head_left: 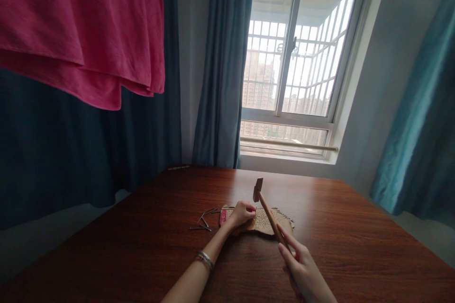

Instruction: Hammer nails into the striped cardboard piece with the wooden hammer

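Observation:
My right hand (300,262) is wrapped round the wooden handle of a hammer (269,214). The hammer's head is raised above a piece of cardboard (265,226) dotted with small holes and printed red at its left end. On the cardboard rests my left hand (242,213), its fingers pinched around a thin nail (256,208) that stands about upright just below and left of the hammer head. Most of that nail is hidden by the fingers. Several loose nails (203,220) lie on the table left of the cardboard.
All this is on a brown wooden table (142,246) with a glossy top. A pink towel (88,33) hangs at the upper left. Blue curtains (222,66) flank a barred window (291,57) behind the table. A small strip (178,167) lies at the table's far left corner.

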A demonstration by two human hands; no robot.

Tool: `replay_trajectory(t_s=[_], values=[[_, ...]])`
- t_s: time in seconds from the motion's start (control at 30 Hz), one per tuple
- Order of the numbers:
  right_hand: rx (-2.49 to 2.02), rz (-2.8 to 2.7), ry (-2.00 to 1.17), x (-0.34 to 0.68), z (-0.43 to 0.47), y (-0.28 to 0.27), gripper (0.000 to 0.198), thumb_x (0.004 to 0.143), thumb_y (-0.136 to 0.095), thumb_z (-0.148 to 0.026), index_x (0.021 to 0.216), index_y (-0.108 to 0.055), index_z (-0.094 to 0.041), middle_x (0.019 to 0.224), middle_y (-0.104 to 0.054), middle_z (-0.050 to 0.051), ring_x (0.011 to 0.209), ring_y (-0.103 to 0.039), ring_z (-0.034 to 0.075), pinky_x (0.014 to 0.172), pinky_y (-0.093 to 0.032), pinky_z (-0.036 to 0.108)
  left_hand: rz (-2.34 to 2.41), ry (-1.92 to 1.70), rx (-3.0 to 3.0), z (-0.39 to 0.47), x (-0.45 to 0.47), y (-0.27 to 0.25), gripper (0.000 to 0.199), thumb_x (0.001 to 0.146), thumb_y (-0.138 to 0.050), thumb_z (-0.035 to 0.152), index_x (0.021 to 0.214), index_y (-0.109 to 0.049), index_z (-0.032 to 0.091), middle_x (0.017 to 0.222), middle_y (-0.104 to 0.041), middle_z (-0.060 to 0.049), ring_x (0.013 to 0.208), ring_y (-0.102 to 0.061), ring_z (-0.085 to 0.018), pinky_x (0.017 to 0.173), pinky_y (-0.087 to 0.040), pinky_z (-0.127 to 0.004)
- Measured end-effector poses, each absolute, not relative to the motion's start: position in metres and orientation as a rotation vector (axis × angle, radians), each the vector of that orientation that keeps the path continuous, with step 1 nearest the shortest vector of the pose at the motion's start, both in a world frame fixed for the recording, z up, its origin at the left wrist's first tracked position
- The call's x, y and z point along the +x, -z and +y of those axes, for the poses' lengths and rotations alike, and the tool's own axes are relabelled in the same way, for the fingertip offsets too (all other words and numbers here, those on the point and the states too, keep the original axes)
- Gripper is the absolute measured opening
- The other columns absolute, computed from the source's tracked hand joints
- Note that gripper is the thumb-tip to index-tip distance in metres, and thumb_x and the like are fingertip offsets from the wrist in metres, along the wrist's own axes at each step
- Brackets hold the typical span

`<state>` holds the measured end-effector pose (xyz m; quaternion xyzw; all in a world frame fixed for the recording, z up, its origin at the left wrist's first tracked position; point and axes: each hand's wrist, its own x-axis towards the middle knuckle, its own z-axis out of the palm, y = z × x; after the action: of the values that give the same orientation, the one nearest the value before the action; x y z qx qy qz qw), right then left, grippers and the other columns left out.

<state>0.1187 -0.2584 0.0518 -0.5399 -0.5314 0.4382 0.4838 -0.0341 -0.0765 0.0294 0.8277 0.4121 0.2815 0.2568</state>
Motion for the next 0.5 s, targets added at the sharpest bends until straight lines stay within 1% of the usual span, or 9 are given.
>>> replay_trajectory(t_s=[0.13,0.23,0.3,0.4,0.5], values=[[-1.328,-1.298,-1.081,0.116,-0.259,-0.051,0.081,0.077,-0.045,-0.056,0.136,-0.024,-0.005,0.040,-0.029,-0.011,0.028,-0.021,0.005,0.026,-0.016,0.016,1.150,-0.778,2.258,-0.070,-0.033,-0.021,0.020,0.066,-0.051,0.021,0.067,-0.068,0.011,0.065,-0.061,-0.001,0.064,-0.049,-0.013,0.057,-0.033,-0.020],[-1.319,-1.264,-1.081,0.116,-0.260,-0.050,0.080,0.077,-0.045,-0.056,0.136,-0.024,-0.007,0.040,-0.032,-0.011,0.029,-0.022,0.005,0.027,-0.017,0.017,1.135,-0.815,2.277,-0.061,-0.033,-0.009,0.021,0.065,-0.050,0.020,0.070,-0.070,0.012,0.067,-0.063,-0.002,0.064,-0.051,-0.013,0.057,-0.034,-0.019],[-1.290,-1.238,-1.073,0.117,-0.260,-0.050,0.077,0.077,-0.047,-0.055,0.136,-0.027,-0.009,0.044,-0.033,-0.010,0.031,-0.024,0.005,0.028,-0.017,0.016,1.105,-0.838,2.275,-0.056,-0.034,-0.001,0.023,0.066,-0.049,0.020,0.072,-0.070,0.013,0.069,-0.065,-0.002,0.065,-0.053,-0.013,0.058,-0.036,-0.019],[-1.255,-1.217,-1.090,0.119,-0.261,-0.050,0.076,0.075,-0.051,-0.053,0.134,-0.031,-0.010,0.046,-0.031,-0.010,0.034,-0.025,0.004,0.030,-0.017,0.015,1.093,-0.853,2.241,-0.051,-0.034,0.006,0.023,0.066,-0.050,0.020,0.076,-0.070,0.013,0.073,-0.066,-0.002,0.067,-0.055,-0.013,0.060,-0.038,-0.018],[-1.278,-1.198,-1.129,0.119,-0.261,-0.049,0.078,0.074,-0.051,-0.053,0.135,-0.029,-0.009,0.044,-0.029,-0.011,0.032,-0.023,0.004,0.029,-0.017,0.015,1.107,-0.845,2.212,-0.049,-0.034,0.009,0.023,0.066,-0.051,0.021,0.078,-0.070,0.014,0.074,-0.067,-0.002,0.067,-0.056,-0.013,0.060,-0.039,-0.018]])
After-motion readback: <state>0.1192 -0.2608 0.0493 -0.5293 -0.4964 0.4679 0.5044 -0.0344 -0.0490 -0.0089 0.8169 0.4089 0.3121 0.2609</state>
